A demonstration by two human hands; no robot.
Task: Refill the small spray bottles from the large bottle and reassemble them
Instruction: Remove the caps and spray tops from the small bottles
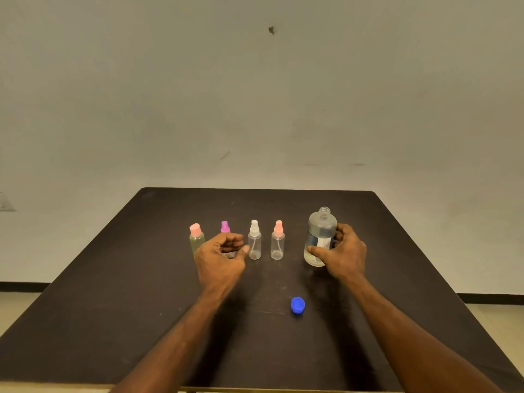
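Observation:
A large clear bottle [321, 225] with its neck uncapped stands at the right of the dark table [113, 279]; my right hand [344, 253] grips its lower body. Its blue cap [297, 305] lies nearer me on the table. Several small bottles stand in a row: a yellowish one with a pink cap [196, 236], one with a purple sprayer [225, 226], a clear one with a white sprayer [254, 241], and a clear one with a pink sprayer [277, 241]. My left hand [222, 253] hovers with fingers loosely curled in front of the purple-topped bottle, hiding its body and holding nothing.
The table's far edge meets a plain wall. The floor shows past both side edges. Bare tabletop lies between me and the row of bottles, apart from the blue cap.

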